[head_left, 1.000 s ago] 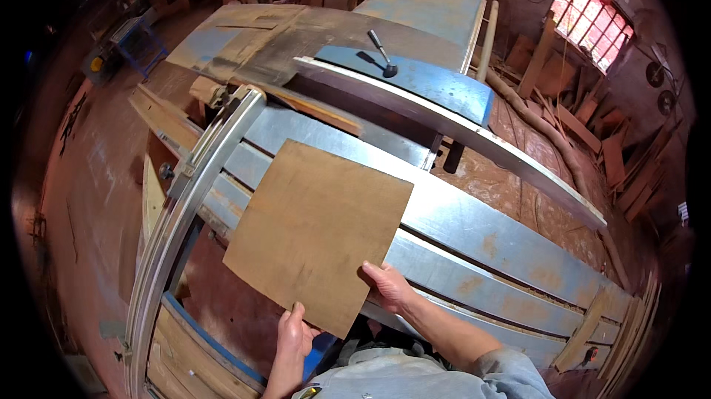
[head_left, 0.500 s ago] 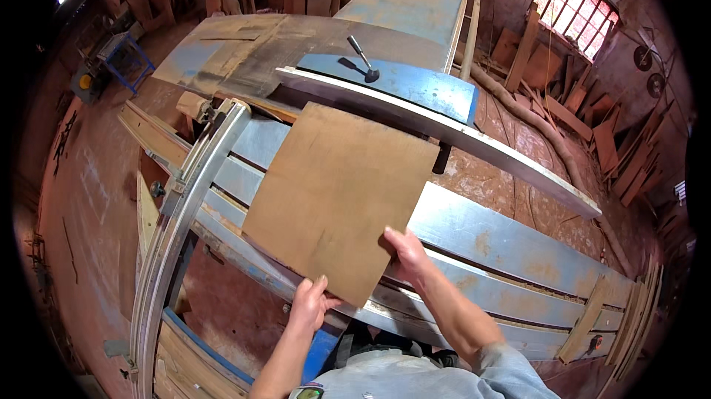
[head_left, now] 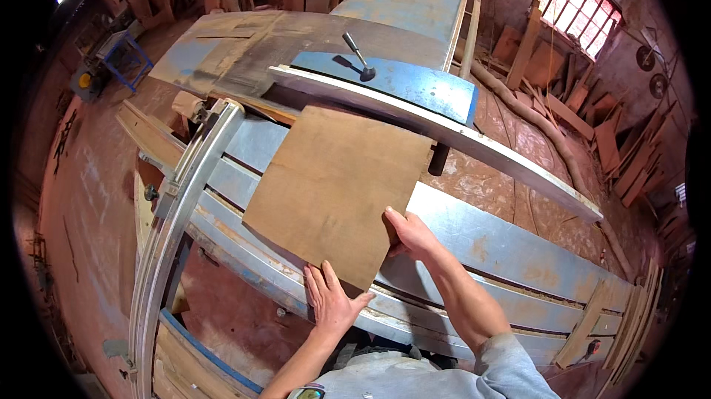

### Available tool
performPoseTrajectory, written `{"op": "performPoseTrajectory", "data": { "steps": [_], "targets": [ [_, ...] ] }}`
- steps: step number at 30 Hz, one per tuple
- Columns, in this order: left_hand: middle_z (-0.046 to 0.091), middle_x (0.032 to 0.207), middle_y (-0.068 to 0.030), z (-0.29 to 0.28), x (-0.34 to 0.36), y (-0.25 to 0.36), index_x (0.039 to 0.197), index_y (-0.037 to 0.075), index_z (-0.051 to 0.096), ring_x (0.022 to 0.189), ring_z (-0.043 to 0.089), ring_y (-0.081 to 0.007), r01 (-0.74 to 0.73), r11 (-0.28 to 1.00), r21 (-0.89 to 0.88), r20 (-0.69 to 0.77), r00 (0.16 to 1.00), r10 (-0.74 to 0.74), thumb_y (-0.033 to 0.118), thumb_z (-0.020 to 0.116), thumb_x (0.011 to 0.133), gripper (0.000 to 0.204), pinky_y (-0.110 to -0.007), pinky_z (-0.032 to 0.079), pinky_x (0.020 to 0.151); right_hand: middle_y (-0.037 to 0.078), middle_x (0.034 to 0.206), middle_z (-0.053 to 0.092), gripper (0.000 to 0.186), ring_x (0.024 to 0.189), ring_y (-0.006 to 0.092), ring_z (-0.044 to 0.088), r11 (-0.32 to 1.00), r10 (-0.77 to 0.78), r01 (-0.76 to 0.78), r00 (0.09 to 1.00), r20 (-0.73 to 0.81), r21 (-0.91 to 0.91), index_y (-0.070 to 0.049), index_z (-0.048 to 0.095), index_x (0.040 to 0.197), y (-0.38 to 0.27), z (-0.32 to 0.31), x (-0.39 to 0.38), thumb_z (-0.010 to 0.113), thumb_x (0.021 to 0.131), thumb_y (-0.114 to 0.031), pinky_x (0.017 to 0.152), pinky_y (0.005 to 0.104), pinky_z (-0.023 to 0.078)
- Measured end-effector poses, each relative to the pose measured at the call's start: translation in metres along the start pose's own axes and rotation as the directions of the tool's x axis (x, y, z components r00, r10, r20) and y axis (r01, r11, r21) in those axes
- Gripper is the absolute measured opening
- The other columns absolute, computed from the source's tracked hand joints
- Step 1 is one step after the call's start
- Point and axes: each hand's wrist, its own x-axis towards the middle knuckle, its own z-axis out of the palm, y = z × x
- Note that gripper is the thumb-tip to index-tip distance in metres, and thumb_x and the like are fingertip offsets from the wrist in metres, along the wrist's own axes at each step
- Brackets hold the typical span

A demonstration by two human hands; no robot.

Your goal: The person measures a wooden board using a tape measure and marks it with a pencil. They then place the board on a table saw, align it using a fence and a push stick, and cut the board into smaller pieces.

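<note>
A square brown wooden board (head_left: 337, 191) lies flat across the slotted metal table of a saw-like machine, its far edge close along a long straight fence (head_left: 444, 128). My right hand (head_left: 412, 234) grips the board's right edge, thumb on top and the other fingers curled down out of sight. At the near edge, close to the near corner, my left hand (head_left: 335, 304) is spread, its fingertips resting on the board and its thumb stretched out to the right. The board hides part of the table slots beneath it.
Left of the board runs a metal rail (head_left: 189, 206) with a clamp knob (head_left: 151, 192). Behind the fence is a blue plate (head_left: 400, 82) with a black-knobbed lever (head_left: 359, 58). Thin wood strips (head_left: 581, 321) lie at the table's right end. Offcuts (head_left: 611, 147) lean against the wall.
The board has slid slightly away from me toward the fence. My left hand has gone from pinching the near edge to spread fingers against it. My right hand keeps its grip.
</note>
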Motion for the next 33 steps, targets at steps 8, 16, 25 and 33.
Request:
{"op": "performPoseTrajectory", "data": {
  "steps": [8, 16, 25, 33],
  "targets": [
    [0.025, 0.153, -0.0444, 0.011, 0.029, -0.006, 0.149, -0.015, 0.03, 0.149, 0.015, -0.0552, -0.06, 0.993, 0.102, -0.076, 0.995, 0.068, 0.057, 0.081, 0.076, 0.114, -0.061, 0.014, 0.122, 0.026, 0.091, 0.072, 0.048, 0.09, 0.0393, 0.071, 0.651, -0.472, 0.309, 0.88, -0.052, -0.693, 0.006, 0.069, 0.108, -0.009, -0.005, -0.022, 0.066, 0.094, -0.039, 0.08, 0.0455, 0.055],
    [0.029, 0.151, -0.0437, 0.018, 0.038, -0.001, 0.147, -0.014, 0.034, 0.149, 0.02, -0.0542, -0.038, 0.99, 0.133, -0.112, 0.992, 0.053, 0.051, 0.087, 0.069, 0.115, -0.06, 0.016, 0.123, 0.019, 0.118, 0.068, 0.045, 0.105, 0.0256, 0.068, 0.84, -0.516, 0.457, 0.839, -0.174, -0.292, 0.003, 0.059, 0.133, 0.045, 0.015, -0.029, 0.069, 0.094, -0.018, 0.093, 0.0356, 0.054],
    [0.032, 0.149, -0.0449, 0.017, 0.035, -0.009, 0.145, -0.013, 0.038, 0.148, 0.022, -0.0551, -0.046, 0.992, 0.118, -0.137, 0.989, 0.062, 0.059, 0.083, 0.071, 0.113, -0.06, 0.017, 0.123, 0.018, 0.139, 0.06, 0.05, 0.128, 0.0218, 0.058, 0.917, -0.304, 0.346, 0.929, -0.211, 0.2, 0.009, 0.048, 0.144, 0.05, 0.017, -0.039, 0.061, 0.099, -0.011, 0.107, 0.033, 0.046],
    [0.028, 0.153, -0.0434, 0.011, 0.047, -0.018, 0.146, -0.016, 0.034, 0.15, 0.019, -0.0532, 0.003, 0.997, 0.074, -0.141, 0.99, 0.007, 0.046, 0.089, 0.069, 0.113, -0.057, 0.016, 0.124, 0.015, 0.137, 0.061, 0.049, 0.128, 0.0202, 0.057, 0.893, -0.433, 0.439, 0.898, -0.077, 0.102, 0.006, 0.049, 0.144, 0.033, 0.039, -0.037, 0.061, 0.1, -0.011, 0.109, 0.0335, 0.044]
  ]
}}
